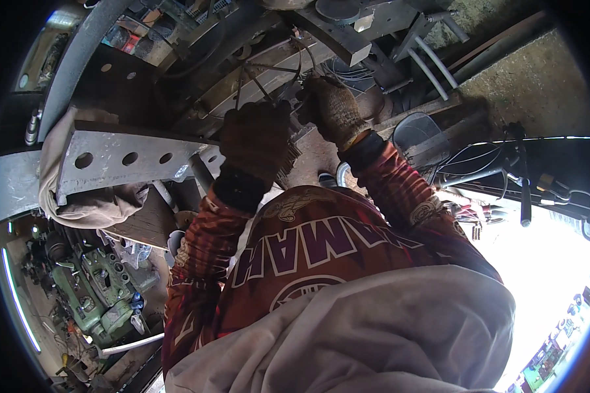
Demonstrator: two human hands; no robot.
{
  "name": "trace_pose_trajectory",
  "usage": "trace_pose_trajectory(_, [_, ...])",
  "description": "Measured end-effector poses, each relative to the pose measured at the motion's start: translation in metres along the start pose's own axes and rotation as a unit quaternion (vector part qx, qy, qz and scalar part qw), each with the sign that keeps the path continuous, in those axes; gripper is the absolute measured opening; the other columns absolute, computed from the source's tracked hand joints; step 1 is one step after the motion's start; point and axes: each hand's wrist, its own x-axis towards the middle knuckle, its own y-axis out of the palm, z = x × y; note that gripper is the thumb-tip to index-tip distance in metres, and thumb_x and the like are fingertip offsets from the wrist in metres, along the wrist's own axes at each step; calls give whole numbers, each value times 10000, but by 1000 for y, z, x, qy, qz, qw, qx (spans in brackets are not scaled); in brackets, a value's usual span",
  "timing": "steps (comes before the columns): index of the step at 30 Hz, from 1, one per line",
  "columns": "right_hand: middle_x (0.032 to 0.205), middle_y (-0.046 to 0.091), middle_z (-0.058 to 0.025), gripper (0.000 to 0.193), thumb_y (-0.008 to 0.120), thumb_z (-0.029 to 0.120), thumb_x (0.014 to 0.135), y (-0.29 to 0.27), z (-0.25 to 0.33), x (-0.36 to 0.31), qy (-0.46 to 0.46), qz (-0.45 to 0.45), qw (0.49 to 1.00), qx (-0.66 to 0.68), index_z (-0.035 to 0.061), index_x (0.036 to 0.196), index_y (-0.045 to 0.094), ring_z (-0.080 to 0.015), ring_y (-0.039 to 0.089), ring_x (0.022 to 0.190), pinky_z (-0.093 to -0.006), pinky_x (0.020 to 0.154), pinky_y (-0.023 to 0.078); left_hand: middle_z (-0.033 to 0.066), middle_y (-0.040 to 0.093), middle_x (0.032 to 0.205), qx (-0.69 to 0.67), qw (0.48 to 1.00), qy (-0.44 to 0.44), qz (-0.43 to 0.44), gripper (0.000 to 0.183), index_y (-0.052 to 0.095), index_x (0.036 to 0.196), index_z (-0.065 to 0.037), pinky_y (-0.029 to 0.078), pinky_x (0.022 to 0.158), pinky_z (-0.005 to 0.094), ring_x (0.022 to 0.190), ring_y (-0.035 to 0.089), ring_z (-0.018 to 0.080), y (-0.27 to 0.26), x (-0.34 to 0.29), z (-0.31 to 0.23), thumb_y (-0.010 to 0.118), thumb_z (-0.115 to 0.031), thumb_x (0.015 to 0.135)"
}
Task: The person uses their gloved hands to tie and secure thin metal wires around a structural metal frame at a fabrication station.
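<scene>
Both my hands wear work gloves and are raised close together over a dark metal workpiece or frame (pixel 242 85). My left hand (pixel 257 139), in a dark glove, is closed, but what it grips is hidden. A bristly edge (pixel 287 167) shows beside its wrist. Thin dark rods (pixel 259 85) stick up just beyond its fingers. My right hand (pixel 337 111), in a brownish knitted glove, has its fingers curled in toward the left hand. Whatever is between them is too dark to make out.
On the left a steel plate with round holes (pixel 115 157) juts out, a beige cloth (pixel 95 203) hanging under it. A curved grey pipe (pixel 78 65) rises beyond. Coiled cable (pixel 351 75) and metal rods (pixel 432 65) lie beyond my right hand. A green machine (pixel 88 295) stands lower left.
</scene>
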Motion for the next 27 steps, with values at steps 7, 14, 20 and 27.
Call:
trace_pose_trajectory(7, [852,689,-93,289,519,264,1020,7,18,3,54,56,997,27,5,1016,647,-182,672,683,-307,629,546,22,655,812,24,1000,-10,9,186,674,1074,-171,512,666,385,769,664,216,7,2,7,616,-254,918])
trace_pose_trajectory(14, [909,686,-88,296,504,272,1027,-8,12,8,-49,106,990,-76,13,1046,648,-179,683,749,-309,658,554,39,674,826,-116,993,24,-21,214,668,1070,-159,538,663,397,737,676,233,13,18,21,591,-332,971])
trace_pose_trajectory(20, [936,693,-98,341,473,302,1058,-19,-9,26,-193,136,948,-213,-1,1097,625,-170,693,750,-285,627,551,32,667,802,-94,995,16,-29,222,659,1063,-155,544,632,383,715,678,218,18,20,22,595,-351,980])
trace_pose_trajectory(27, [978,678,-92,303,557,285,1022,-16,-4,17,-107,138,974,-142,6,1131,604,-164,703,770,-287,632,567,38,651,736,-130,986,55,-89,194,666,1009,-141,526,584,363,646,660,214,21,14,34,630,-326,966])
